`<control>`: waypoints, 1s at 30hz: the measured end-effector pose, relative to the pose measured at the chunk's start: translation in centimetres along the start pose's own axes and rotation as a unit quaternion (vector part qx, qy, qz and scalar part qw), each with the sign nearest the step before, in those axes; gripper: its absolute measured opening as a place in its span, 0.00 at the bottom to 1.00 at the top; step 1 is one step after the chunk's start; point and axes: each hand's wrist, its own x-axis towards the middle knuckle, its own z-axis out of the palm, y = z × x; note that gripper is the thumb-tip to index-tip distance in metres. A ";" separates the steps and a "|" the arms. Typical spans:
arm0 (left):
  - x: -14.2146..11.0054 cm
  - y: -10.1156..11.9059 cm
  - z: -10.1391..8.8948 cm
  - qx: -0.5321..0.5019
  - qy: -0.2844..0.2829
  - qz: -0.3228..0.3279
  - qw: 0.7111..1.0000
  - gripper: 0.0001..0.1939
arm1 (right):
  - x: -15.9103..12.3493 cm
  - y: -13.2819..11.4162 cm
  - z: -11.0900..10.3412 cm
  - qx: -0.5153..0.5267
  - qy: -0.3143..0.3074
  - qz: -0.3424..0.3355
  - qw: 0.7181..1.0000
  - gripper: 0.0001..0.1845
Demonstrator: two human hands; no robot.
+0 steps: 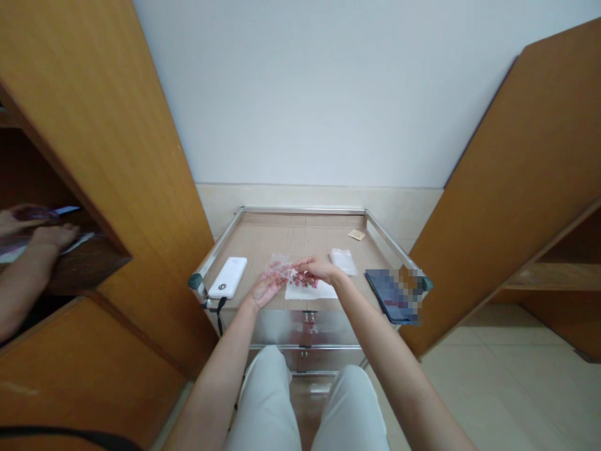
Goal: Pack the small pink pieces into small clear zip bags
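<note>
My left hand [267, 289] lies palm up over the front of a small metal-railed table [291, 238], its fingers spread under a small clear plastic bag [279, 264]. Fingers pinched together, my right hand [318, 269] reaches in from the right and grips something small at the bag's edge that I cannot make out. Under both hands a white sheet [310, 291] carries some small red pieces [304, 282].
A white power bank [228, 277] with a black cord lies at the table's front left. Another clear bag [344, 260], a small tan tag [356, 235] and a dark phone [392, 295] lie to the right. Wooden cabinets flank the table. Another person's hands [42, 235] rest on a left shelf.
</note>
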 end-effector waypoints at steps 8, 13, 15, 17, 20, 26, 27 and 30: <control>0.0 0.0 0.1 -0.010 0.029 -0.003 1.000 0.21 | 0.9 3.8 -0.7 0.162 0.368 -0.141 0.905 0.16; 0.1 -0.2 0.1 -0.011 0.044 -0.009 0.999 0.17 | 2.0 6.6 -0.2 0.164 0.419 -0.147 0.881 0.21; 0.1 -0.2 0.0 -0.010 0.050 -0.011 0.999 0.17 | 2.4 7.5 -0.2 0.156 0.418 -0.148 0.883 0.21; 0.2 -0.2 0.0 -0.010 0.052 -0.011 0.999 0.17 | 2.7 8.1 -0.4 0.151 0.418 -0.143 0.884 0.22; 0.2 -0.2 0.0 -0.011 0.053 -0.010 0.998 0.18 | 3.0 8.7 -0.6 0.161 0.414 -0.135 0.886 0.22; 0.4 -0.4 -0.2 -0.003 0.056 -0.005 0.998 0.19 | 3.9 9.4 -0.8 0.191 0.408 -0.125 0.884 0.23; 0.4 -0.4 -0.3 0.000 0.056 -0.004 0.998 0.19 | 4.0 9.5 -0.8 0.193 0.409 -0.124 0.883 0.24; 0.6 -0.4 -0.4 0.009 0.049 -0.001 0.999 0.20 | 4.3 9.9 -0.9 0.207 0.412 -0.128 0.878 0.25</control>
